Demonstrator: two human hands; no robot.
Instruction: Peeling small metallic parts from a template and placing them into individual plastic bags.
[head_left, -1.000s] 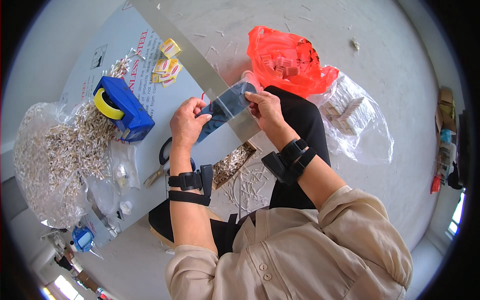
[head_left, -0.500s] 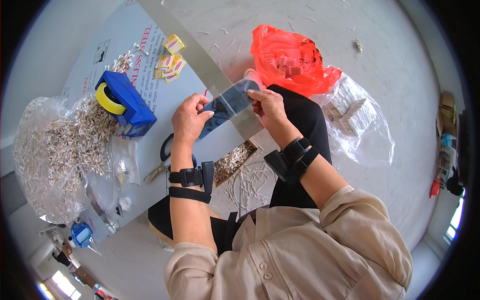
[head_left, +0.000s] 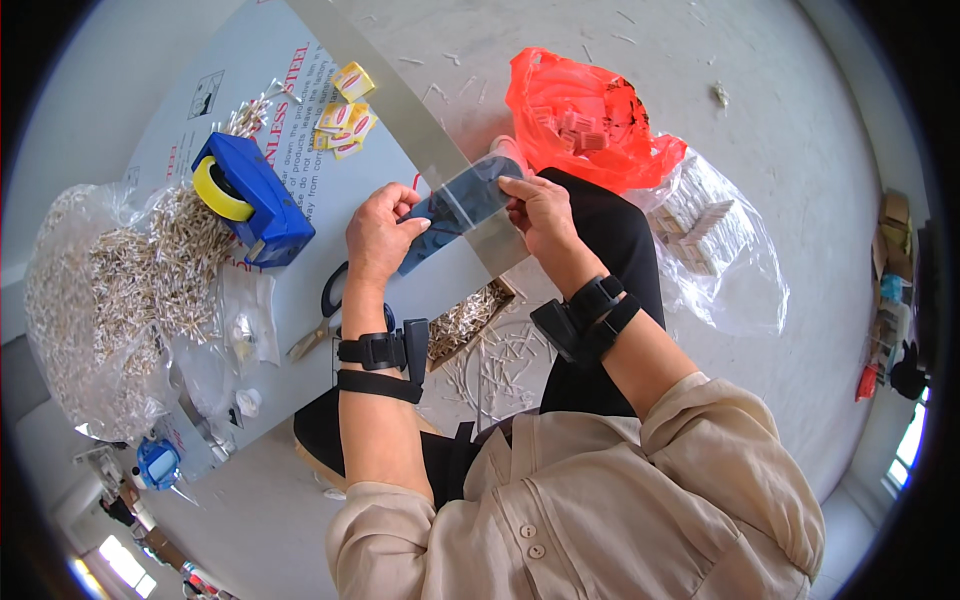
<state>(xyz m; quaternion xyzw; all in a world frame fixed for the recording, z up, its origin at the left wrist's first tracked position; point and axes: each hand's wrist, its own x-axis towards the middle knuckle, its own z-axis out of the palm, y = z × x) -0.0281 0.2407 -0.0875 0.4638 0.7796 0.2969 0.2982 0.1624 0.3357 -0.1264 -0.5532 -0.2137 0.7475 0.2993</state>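
Both hands hold a small clear plastic bag (head_left: 462,198) with dark blue-grey contents over the edge of a low grey board (head_left: 300,260). My left hand (head_left: 380,235) grips the bag's lower left end, thumb on top. My right hand (head_left: 538,212) pinches its upper right end with the fingertips. Each wrist wears a black strap with a small device. The bag lies across a long grey metal strip (head_left: 390,90) that runs along the board's edge.
On the board are a blue tape dispenser with a yellow roll (head_left: 245,200), yellow-red packets (head_left: 345,110), scissors (head_left: 325,320) and a heap of pale sticks on clear plastic (head_left: 100,290). An orange-red bag (head_left: 585,120) and a clear bag of pale pieces (head_left: 715,235) lie to the right. A small box of sticks (head_left: 465,315) sits by my knee.
Both hands keep their hold on the small bag at the same spot; only slight finger shifts show.
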